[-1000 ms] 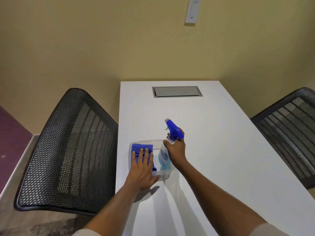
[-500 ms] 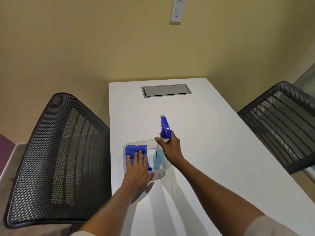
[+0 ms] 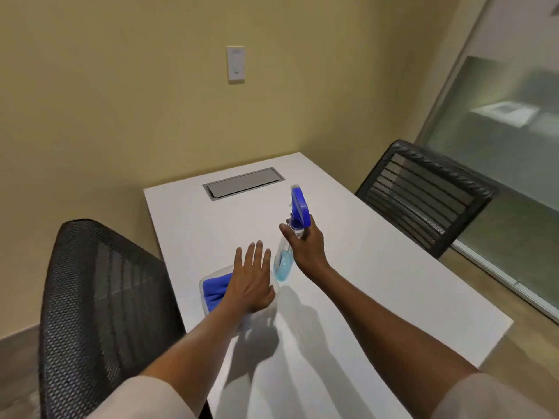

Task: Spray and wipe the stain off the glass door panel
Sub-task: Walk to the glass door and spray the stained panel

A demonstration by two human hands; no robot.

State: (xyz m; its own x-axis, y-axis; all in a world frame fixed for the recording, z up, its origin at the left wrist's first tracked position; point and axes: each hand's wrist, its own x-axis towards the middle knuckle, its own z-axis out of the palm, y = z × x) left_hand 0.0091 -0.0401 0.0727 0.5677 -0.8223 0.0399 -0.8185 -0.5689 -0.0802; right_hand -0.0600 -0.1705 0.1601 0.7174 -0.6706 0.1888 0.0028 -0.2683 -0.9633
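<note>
My right hand (image 3: 305, 247) grips the neck of a clear spray bottle (image 3: 284, 261) with a blue trigger head and blue liquid, held just above the white table (image 3: 378, 282). A clear plastic tub (image 3: 204, 297) stands on the table with a folded blue cloth (image 3: 214, 290) inside it. Over the tub and the cloth hovers my left hand (image 3: 251, 282), flat, fingers spread, holding nothing. The glass door panel (image 3: 508, 152) is at the far right, frosted, beyond the right chair; no stain can be made out on it.
A black mesh chair (image 3: 99, 313) stands close at the table's left side, another (image 3: 423, 195) at the right in front of the glass. A grey cable hatch (image 3: 243, 184) is set in the table's far end. A wall switch (image 3: 236, 64) hangs on the beige wall.
The view has swung right and the glass panel has come into sight. My right hand has lifted the spray bottle out of the tub. My left hand has risen off the cloth.
</note>
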